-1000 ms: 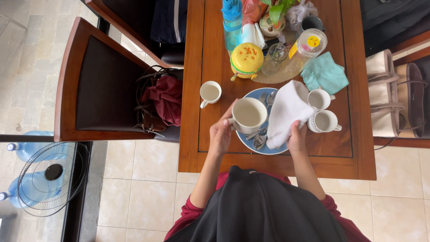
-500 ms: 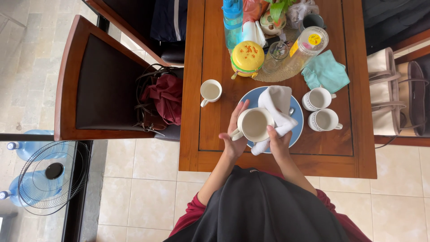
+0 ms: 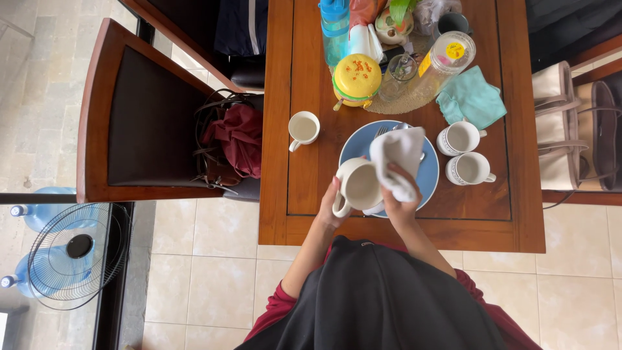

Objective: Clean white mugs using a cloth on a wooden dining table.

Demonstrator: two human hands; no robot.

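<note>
My left hand (image 3: 329,209) grips a white mug (image 3: 358,186) from the left, near its handle, and holds it over the near edge of a blue plate (image 3: 428,174). My right hand (image 3: 398,201) clutches a white cloth (image 3: 396,155) pressed against the mug's right side. Cutlery (image 3: 387,129) pokes out from under the cloth at the plate's far rim. A third white mug (image 3: 303,128) stands alone to the left of the plate. Two more white mugs (image 3: 461,138) (image 3: 472,168) stand to its right.
The wooden table (image 3: 311,194) also carries a yellow burger-shaped container (image 3: 357,79), a blue bottle (image 3: 335,26), a clear jar (image 3: 446,59), a teal cloth (image 3: 472,97). A chair with a maroon bag (image 3: 236,139) stands left; a fan (image 3: 78,256) and water jugs (image 3: 39,207) sit on the floor.
The cloth was spread flat over the plate; my right hand has bunched it up against the mug. My left hand has drawn the mug nearer to me.
</note>
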